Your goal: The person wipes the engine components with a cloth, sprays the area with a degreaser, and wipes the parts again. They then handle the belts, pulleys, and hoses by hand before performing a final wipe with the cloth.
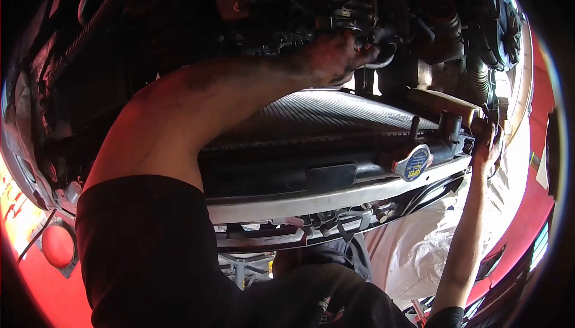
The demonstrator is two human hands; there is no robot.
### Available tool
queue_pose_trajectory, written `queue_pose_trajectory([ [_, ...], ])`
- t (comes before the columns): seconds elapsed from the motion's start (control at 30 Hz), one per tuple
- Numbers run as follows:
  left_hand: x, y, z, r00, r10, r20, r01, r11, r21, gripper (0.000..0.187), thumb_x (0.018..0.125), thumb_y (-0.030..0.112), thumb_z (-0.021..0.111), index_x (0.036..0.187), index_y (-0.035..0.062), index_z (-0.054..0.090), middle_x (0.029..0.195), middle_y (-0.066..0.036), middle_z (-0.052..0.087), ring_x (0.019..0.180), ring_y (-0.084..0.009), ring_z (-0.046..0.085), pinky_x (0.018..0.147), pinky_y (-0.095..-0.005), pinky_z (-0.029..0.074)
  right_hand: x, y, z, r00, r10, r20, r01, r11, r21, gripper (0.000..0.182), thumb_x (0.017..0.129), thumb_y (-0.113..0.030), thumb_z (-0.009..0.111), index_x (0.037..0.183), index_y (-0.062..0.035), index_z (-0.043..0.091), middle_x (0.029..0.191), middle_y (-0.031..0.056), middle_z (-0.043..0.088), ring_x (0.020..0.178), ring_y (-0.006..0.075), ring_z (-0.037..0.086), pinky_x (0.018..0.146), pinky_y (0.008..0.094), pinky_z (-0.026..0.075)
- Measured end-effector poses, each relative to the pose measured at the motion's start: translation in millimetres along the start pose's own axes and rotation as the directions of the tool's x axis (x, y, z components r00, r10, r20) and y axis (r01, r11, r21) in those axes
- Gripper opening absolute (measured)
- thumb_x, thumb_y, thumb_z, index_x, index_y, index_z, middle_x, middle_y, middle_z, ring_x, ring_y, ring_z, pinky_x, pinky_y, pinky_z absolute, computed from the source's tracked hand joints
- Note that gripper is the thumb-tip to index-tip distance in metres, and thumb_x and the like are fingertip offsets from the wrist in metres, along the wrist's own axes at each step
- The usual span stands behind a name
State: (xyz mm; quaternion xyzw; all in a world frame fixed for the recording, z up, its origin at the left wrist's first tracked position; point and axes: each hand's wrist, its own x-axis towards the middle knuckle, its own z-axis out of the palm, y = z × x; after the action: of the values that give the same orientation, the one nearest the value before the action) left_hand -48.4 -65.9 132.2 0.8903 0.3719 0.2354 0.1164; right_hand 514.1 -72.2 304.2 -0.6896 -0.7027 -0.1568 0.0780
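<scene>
My left hand [338, 58] reaches across into the engine bay, its fingers curled closed beside a rounded, shiny metal pipe end [383, 58]. What it grips is hidden by the fingers. Below that wrist lies the finned radiator core [335, 109], with a black top tank [269, 169] along its front. On the right, my right hand [490, 142] is bent round at the radiator's end, close to a tan bar [443, 102]. Shadow covers its fingertips. A radiator cap [413, 163] with a blue and yellow label sits on the tank near this hand.
A pale metal crossbar [335, 196] runs in front of the radiator. Dark hoses, including a ribbed one [477, 79], crowd the right of the bay. A whitish cover [419, 238] drapes over the red bodywork [521, 208]. Dark engine parts fill the top.
</scene>
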Motion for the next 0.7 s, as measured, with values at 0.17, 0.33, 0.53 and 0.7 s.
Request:
queue_pose_trajectory([
  [0.17, 7.3, 0.9, 0.6, 0.948, -0.202, 0.244, 0.251, 0.949, -0.189, 0.09, 0.081, 0.042, 0.079, 0.159, 0.0284, 0.037, 0.117, -0.026, 0.049, 0.105, -0.0374, 0.062, 0.087, -0.0474, 0.058, -5.0, 15.0, 8.8, 1.0, 0.0, 0.027, 0.0, 1.0, -0.019, 0.036, 0.102, -0.024, 0.055, 0.137, -0.0162, 0.057, 0.124, 0.017, 0.062, 0.109, 0.0372, 0.063, 0.09, 0.0465, 0.051],
  [0.33, 3.4, 10.5, 2.1, 0.981, -0.106, 0.16, 0.107, 0.994, 0.002, 0.085, 0.082, 0.043, 0.077, 0.157, 0.0287, 0.041, 0.119, -0.027, 0.05, 0.102, -0.0368, 0.065, 0.086, -0.0485, 0.059, -7.1, 10.2, 6.6, 0.994, 0.063, 0.094, -0.064, 0.998, 0.01, 0.041, 0.103, -0.01, 0.051, 0.144, -0.017, 0.054, 0.133, 0.0154, 0.059, 0.119, 0.0363, 0.059, 0.095, 0.0457, 0.051],
  [0.53, 11.8, 13.5, -2.9, 0.961, -0.209, 0.178, 0.206, 0.978, 0.038, 0.082, 0.088, 0.04, 0.074, 0.159, 0.0295, 0.035, 0.118, -0.027, 0.049, 0.103, -0.0365, 0.064, 0.084, -0.0479, 0.06, -16.3, 17.0, 9.1, 0.984, -0.178, 0.006, 0.178, 0.978, -0.112, 0.041, 0.103, -0.012, 0.053, 0.144, -0.0184, 0.054, 0.132, 0.0145, 0.06, 0.116, 0.0355, 0.061, 0.094, 0.045, 0.051],
  [0.7, 19.1, 1.1, -17.2, 0.961, -0.188, 0.204, 0.24, 0.93, -0.277, 0.079, 0.093, 0.041, 0.07, 0.16, 0.03, 0.031, 0.113, -0.024, 0.049, 0.104, -0.0358, 0.063, 0.082, -0.0479, 0.058, -5.2, 2.0, -0.3, 1.0, -0.007, 0.003, 0.007, 1.0, -0.005, 0.033, 0.101, -0.029, 0.057, 0.131, -0.0147, 0.062, 0.115, 0.014, 0.068, 0.102, 0.0333, 0.065, 0.089, 0.0443, 0.051],
])
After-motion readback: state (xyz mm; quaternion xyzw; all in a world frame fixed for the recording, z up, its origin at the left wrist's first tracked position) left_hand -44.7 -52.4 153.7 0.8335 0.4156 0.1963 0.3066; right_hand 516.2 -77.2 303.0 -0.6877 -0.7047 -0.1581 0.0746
